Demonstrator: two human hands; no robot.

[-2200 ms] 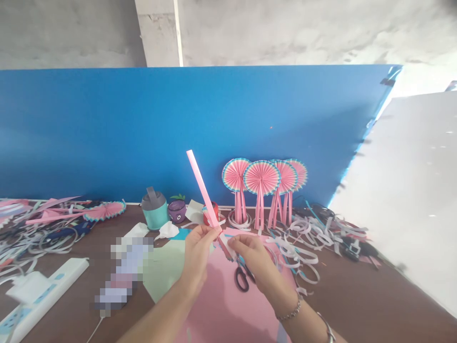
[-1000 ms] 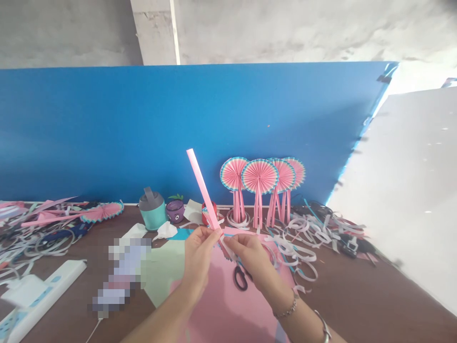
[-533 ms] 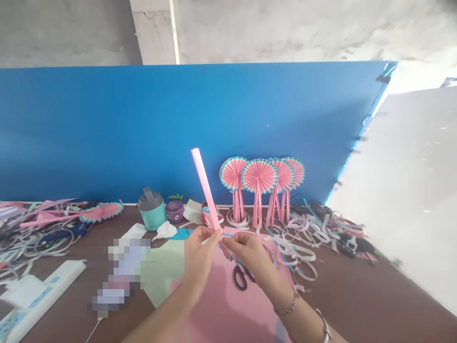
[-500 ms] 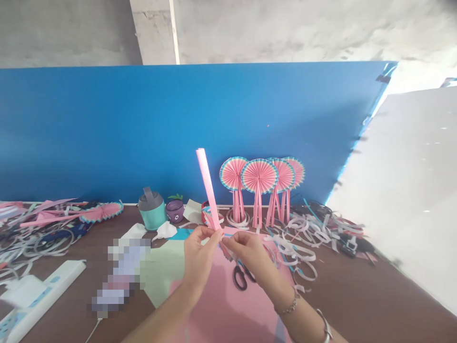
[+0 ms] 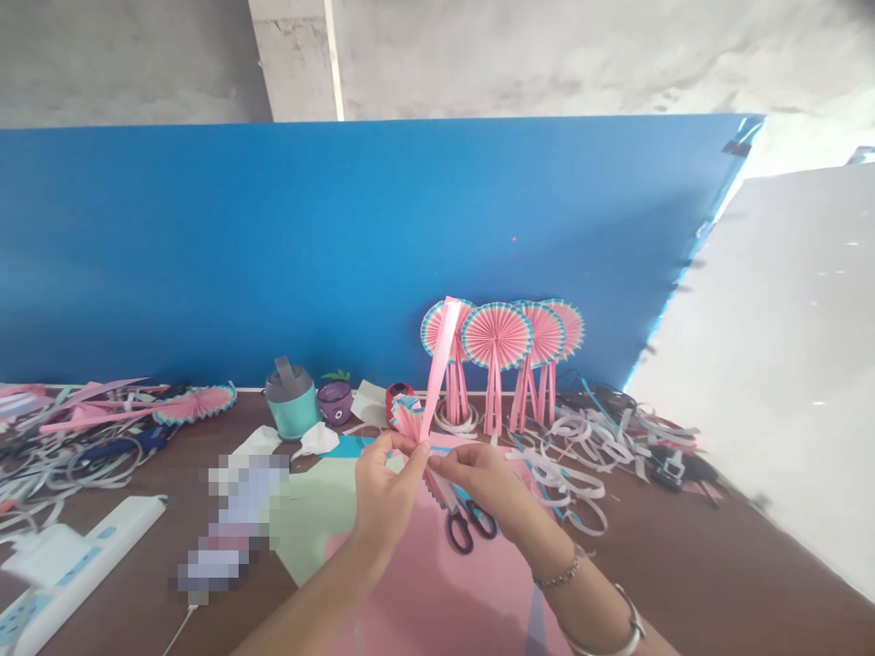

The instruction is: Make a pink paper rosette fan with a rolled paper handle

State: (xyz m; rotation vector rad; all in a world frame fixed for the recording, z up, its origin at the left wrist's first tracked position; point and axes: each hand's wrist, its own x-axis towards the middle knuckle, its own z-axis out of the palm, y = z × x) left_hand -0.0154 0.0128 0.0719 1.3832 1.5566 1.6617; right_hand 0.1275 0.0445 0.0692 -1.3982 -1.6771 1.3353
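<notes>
A pleated pink paper fan (image 5: pixel 408 417) with a blue and cream edge is pinched between the thumb and fingers of my left hand (image 5: pixel 388 483). From that grip a long pink paper strip (image 5: pixel 441 360) rises, leaning right. Close beside it, my right hand (image 5: pixel 478 474) has thumb and fingertips closed at the lower part of the same folded paper; the exact grip is partly hidden. Under my right hand, black-handled scissors (image 5: pixel 459 533) lie on a pink paper sheet (image 5: pixel 437 592).
Several round pink fans (image 5: pixel 497 335) stand against the blue partition (image 5: pixel 273 246). White strip scraps (image 5: pixel 581 456) heap at right. A teal cup (image 5: pixel 293 410), purple pot (image 5: pixel 334 403) and green sheet (image 5: pixel 318 510) lie leftward, with a power strip (image 5: pixel 88 556) further left.
The pink strip has swung from leaning left to leaning right, turning its narrower side to view. More of the pleated fan and the scissors now shows. Both hands stay nearly in place.
</notes>
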